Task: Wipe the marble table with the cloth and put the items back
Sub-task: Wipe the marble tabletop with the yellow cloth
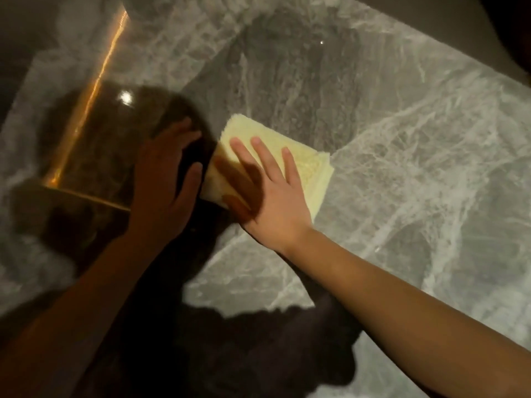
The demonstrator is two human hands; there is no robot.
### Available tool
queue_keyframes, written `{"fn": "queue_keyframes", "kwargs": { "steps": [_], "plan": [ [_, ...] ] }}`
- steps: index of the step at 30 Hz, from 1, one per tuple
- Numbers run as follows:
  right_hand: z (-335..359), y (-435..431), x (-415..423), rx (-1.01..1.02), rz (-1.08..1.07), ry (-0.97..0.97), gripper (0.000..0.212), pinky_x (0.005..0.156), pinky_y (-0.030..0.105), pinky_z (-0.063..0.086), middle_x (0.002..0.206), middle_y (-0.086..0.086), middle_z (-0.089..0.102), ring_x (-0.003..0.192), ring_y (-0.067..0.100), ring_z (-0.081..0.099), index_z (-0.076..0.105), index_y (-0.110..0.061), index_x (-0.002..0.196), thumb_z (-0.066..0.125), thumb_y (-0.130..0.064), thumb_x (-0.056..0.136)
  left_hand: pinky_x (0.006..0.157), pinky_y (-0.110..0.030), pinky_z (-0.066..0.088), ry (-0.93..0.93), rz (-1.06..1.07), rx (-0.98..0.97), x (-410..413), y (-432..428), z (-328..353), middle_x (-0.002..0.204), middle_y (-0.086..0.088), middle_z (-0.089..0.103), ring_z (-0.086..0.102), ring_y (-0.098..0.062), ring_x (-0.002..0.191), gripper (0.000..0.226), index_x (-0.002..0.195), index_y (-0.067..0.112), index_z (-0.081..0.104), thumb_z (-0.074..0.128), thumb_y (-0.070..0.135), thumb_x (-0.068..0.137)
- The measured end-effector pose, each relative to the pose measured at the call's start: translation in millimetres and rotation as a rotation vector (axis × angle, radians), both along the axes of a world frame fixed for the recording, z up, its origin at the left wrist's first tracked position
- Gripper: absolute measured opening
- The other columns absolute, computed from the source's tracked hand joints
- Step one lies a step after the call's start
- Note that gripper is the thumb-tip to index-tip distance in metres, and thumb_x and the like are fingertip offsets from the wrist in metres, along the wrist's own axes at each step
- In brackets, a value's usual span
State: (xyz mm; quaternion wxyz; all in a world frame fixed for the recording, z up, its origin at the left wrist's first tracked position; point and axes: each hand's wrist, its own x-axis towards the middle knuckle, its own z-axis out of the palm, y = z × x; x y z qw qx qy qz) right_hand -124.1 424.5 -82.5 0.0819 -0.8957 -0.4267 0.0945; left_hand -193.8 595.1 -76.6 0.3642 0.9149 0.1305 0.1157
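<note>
A folded pale yellow cloth [304, 170] lies flat on the grey marble table [416, 156], near the middle of the view. My right hand [270, 193] presses on it palm down, fingers spread and pointing away from me. My left hand [163, 182] rests flat on the bare marble just left of the cloth, in deep shadow, fingers apart and holding nothing. The cloth's near left corner is shaded by my hands.
A thin brass-coloured strip [94, 90] runs along the marble at the left and turns a corner near my left hand. The table's far edge [448, 38] crosses the upper right. My own dark shadow [201, 326] covers the near part of the marble.
</note>
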Motion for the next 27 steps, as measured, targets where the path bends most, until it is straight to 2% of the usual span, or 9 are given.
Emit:
{"fn": "queue_keyframes", "kwargs": {
  "steps": [5, 9, 11, 12, 14, 17, 21, 24, 27],
  "plan": [
    [-10.3, 85.6, 32.8, 0.024, 0.051, -0.061, 0.057, 0.116, 0.056, 0.010, 0.158, -0.002, 0.028, 0.147, 0.026, 0.020, 0.036, -0.029, 0.146, 0.040, -0.044, 0.091, 0.112, -0.048, 0.030, -0.028, 0.072, 0.094, 32.6, 45.7, -2.5, 0.141, -0.023, 0.043, 0.039, -0.034, 0.133, 0.050, 0.136, -0.004, 0.042, 0.037, 0.028, 0.098],
    [-10.3, 129.3, 67.7, 0.027, 0.134, -0.049, 0.051, 0.120, 0.051, 0.003, 0.161, -0.006, 0.018, 0.149, 0.021, 0.011, 0.036, -0.027, 0.146, 0.038, -0.029, 0.095, 0.112, -0.050, 0.028, -0.031, 0.145, 0.083, 37.9, 57.0, -2.4, 0.144, -0.021, 0.041, 0.038, -0.034, 0.134, 0.052, 0.137, 0.001, 0.041, 0.039, 0.033, 0.096],
    [-7.8, 147.7, 89.7, -0.016, 0.131, -0.063, 0.053, 0.120, 0.048, 0.002, 0.162, -0.009, 0.011, 0.149, 0.018, 0.006, 0.032, -0.033, 0.147, 0.041, -0.021, 0.096, 0.114, -0.048, 0.023, 0.047, 0.175, 0.124, 60.7, 49.0, -3.8, 0.149, -0.019, 0.033, 0.030, -0.032, 0.139, 0.057, 0.139, 0.000, 0.036, 0.037, 0.036, 0.094],
    [-6.0, 154.9, 99.3, -0.052, 0.130, -0.076, 0.057, 0.120, 0.049, 0.002, 0.162, -0.009, 0.008, 0.150, 0.017, 0.004, 0.025, -0.036, 0.149, 0.043, -0.022, 0.096, 0.116, -0.048, 0.021, 0.132, 0.202, 0.189, 74.2, 44.0, -5.1, 0.152, -0.019, 0.027, 0.025, -0.033, 0.141, 0.057, 0.143, 0.001, 0.031, 0.038, 0.031, 0.094],
    [-4.1, 163.1, 112.7, -0.094, 0.117, -0.072, 0.057, 0.119, 0.050, 0.003, 0.162, -0.009, 0.006, 0.150, 0.017, 0.002, 0.018, -0.039, 0.150, 0.040, -0.035, 0.098, 0.114, -0.052, 0.022, 0.226, 0.272, 0.271, 93.0, 39.2, -6.9, 0.154, -0.020, 0.022, 0.021, -0.036, 0.142, 0.056, 0.145, 0.003, 0.025, 0.039, 0.014, 0.092],
    [-0.6, 164.1, 115.9, -0.054, 0.055, -0.039, 0.055, 0.119, 0.051, 0.001, 0.162, -0.009, 0.009, 0.149, 0.015, 0.003, 0.018, -0.042, 0.150, 0.030, -0.052, 0.097, 0.116, -0.047, 0.019, 0.066, 0.177, 0.129, 80.0, 54.7, -6.9, 0.152, -0.018, 0.027, 0.023, -0.032, 0.142, 0.059, 0.142, 0.002, 0.032, 0.038, 0.032, 0.092],
    [1.7, 150.2, 110.8, -0.041, 0.023, -0.003, 0.055, 0.118, 0.052, -0.002, 0.162, -0.006, 0.007, 0.149, 0.017, 0.001, 0.017, -0.041, 0.151, 0.028, -0.053, 0.098, 0.117, -0.046, 0.017, 0.138, 0.208, 0.291, 47.9, 62.2, -14.2, 0.153, -0.017, 0.025, 0.021, -0.031, 0.143, 0.062, 0.143, 0.004, 0.029, 0.034, 0.041, 0.094],
    [2.4, 119.0, 103.9, -0.033, -0.023, 0.002, 0.055, 0.118, 0.055, 0.000, 0.162, -0.004, 0.008, 0.150, 0.019, 0.002, 0.017, -0.039, 0.151, 0.028, -0.053, 0.098, 0.116, -0.048, 0.019, 0.201, 0.250, 0.297, 49.5, 60.6, -14.6, 0.152, -0.016, 0.029, 0.023, -0.031, 0.142, 0.060, 0.143, 0.007, 0.029, 0.042, 0.038, 0.094],
    [-0.3, 68.6, 83.3, -0.044, -0.037, 0.009, 0.055, 0.117, 0.056, 0.004, 0.162, -0.003, 0.010, 0.150, 0.021, 0.004, 0.018, -0.039, 0.151, 0.028, -0.053, 0.098, 0.115, -0.049, 0.020, 0.260, 0.239, 0.343, 52.1, 62.2, -11.5, 0.151, -0.015, 0.031, 0.025, -0.031, 0.141, 0.058, 0.140, 0.010, 0.035, 0.041, 0.039, 0.091]
  ]
}}
